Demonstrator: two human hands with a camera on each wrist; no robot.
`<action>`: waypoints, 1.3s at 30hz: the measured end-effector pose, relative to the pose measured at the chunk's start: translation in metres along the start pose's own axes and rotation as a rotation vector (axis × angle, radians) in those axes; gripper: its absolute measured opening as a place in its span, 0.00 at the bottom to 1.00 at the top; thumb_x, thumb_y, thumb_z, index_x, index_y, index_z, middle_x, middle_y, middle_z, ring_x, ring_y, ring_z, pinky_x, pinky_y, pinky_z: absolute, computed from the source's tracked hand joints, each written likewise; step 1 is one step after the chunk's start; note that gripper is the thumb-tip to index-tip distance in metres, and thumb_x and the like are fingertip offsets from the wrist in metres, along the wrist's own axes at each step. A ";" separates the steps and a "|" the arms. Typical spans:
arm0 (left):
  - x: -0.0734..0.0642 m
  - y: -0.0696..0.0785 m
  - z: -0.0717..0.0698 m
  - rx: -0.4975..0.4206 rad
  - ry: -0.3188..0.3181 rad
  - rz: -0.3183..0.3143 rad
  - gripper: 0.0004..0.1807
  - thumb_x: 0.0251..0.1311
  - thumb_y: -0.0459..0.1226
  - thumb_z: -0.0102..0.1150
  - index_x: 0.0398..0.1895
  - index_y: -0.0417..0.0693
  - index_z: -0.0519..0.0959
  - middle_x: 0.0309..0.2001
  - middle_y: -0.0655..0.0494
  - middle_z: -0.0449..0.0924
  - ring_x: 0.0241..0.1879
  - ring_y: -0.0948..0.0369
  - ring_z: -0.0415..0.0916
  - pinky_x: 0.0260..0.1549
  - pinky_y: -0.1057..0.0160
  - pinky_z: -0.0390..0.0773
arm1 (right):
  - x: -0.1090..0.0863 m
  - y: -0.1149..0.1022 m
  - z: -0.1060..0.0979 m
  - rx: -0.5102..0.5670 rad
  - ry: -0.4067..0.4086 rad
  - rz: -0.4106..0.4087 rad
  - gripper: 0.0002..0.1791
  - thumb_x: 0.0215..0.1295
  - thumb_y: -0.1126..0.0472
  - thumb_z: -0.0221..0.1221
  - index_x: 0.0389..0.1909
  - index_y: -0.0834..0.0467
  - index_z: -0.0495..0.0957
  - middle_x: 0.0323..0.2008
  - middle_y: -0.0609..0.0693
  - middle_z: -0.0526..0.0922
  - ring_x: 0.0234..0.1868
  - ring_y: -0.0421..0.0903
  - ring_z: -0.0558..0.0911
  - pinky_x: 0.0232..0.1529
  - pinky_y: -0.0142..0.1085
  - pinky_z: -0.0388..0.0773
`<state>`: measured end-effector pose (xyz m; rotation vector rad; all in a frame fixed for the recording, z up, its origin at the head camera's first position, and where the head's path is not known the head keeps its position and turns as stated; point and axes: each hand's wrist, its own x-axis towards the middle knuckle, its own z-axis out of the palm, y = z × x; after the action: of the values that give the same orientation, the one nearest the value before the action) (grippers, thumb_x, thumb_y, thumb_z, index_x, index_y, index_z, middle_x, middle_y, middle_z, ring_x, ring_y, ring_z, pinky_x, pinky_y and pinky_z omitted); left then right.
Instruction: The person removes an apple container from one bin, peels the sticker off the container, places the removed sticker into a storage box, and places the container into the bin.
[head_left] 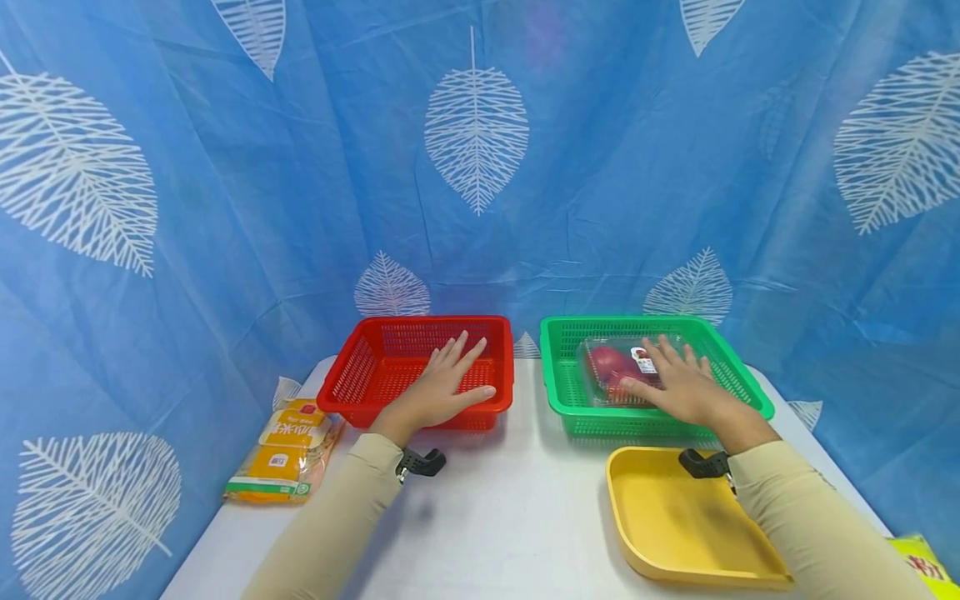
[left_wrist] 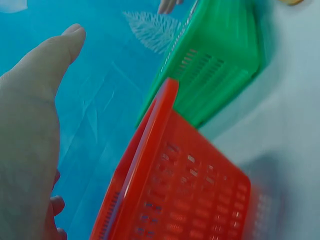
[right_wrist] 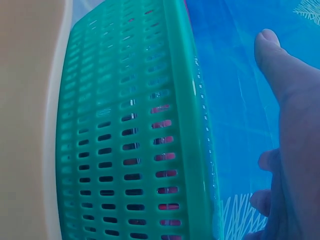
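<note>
My left hand (head_left: 435,393) hovers over the front of a red plastic basket (head_left: 352,410), fingers spread and holding nothing. Over a green plastic basket (head_left: 557,392) my right hand (head_left: 686,387) is likewise spread, with nothing in its grasp. Inside the green basket lies a clear plastic box (head_left: 600,392) with dark red round fruit and a white label, partly hidden by the right hand. In the left wrist view the thumb stands apart, above the rim of the red basket (left_wrist: 195,185). The right wrist view has the thumb and curved fingers beside the green basket's (right_wrist: 187,125) rim.
A yellow tray (head_left: 675,525) stands in front of the green basket, under the right forearm. An orange-and-clear food packet (head_left: 283,450) lies left of the red basket. A yellow packet (head_left: 922,562) shows at the lower right. Blue leaf-print cloth (head_left: 570,167) hangs behind the white table (head_left: 510,517).
</note>
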<state>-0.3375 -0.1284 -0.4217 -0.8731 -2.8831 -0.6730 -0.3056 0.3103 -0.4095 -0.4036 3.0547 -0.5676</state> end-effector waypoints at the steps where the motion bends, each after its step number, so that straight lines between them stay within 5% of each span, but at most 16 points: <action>1: 0.001 0.002 0.001 -0.005 0.002 0.005 0.52 0.67 0.74 0.45 0.87 0.67 0.44 0.86 0.55 0.32 0.82 0.46 0.33 0.76 0.40 0.36 | 0.000 0.001 0.000 0.005 0.003 0.002 0.57 0.76 0.28 0.49 0.85 0.63 0.39 0.80 0.76 0.37 0.74 0.85 0.35 0.65 0.79 0.29; 9: 0.002 0.011 0.006 -0.047 0.016 0.040 0.51 0.68 0.72 0.46 0.87 0.65 0.45 0.86 0.55 0.33 0.82 0.47 0.33 0.76 0.38 0.38 | -0.001 0.007 -0.007 0.063 0.033 0.011 0.55 0.78 0.30 0.47 0.84 0.64 0.37 0.79 0.77 0.36 0.72 0.87 0.36 0.64 0.81 0.32; 26: 0.006 0.025 0.013 -0.126 0.031 0.013 0.50 0.67 0.72 0.48 0.87 0.72 0.43 0.86 0.56 0.34 0.82 0.48 0.34 0.75 0.38 0.41 | -0.004 0.016 -0.011 0.167 0.009 0.045 0.54 0.79 0.31 0.45 0.84 0.63 0.33 0.79 0.76 0.32 0.73 0.86 0.35 0.63 0.81 0.30; 39: 0.014 0.039 0.022 -0.204 0.032 0.017 0.48 0.68 0.70 0.49 0.86 0.77 0.41 0.86 0.60 0.33 0.83 0.50 0.33 0.70 0.28 0.51 | -0.001 0.021 -0.011 0.190 0.001 0.074 0.55 0.78 0.29 0.43 0.84 0.61 0.31 0.80 0.74 0.29 0.74 0.84 0.33 0.62 0.82 0.32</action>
<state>-0.3269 -0.0830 -0.4236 -0.8979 -2.8108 -0.9839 -0.3102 0.3332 -0.4070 -0.2841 2.9655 -0.8436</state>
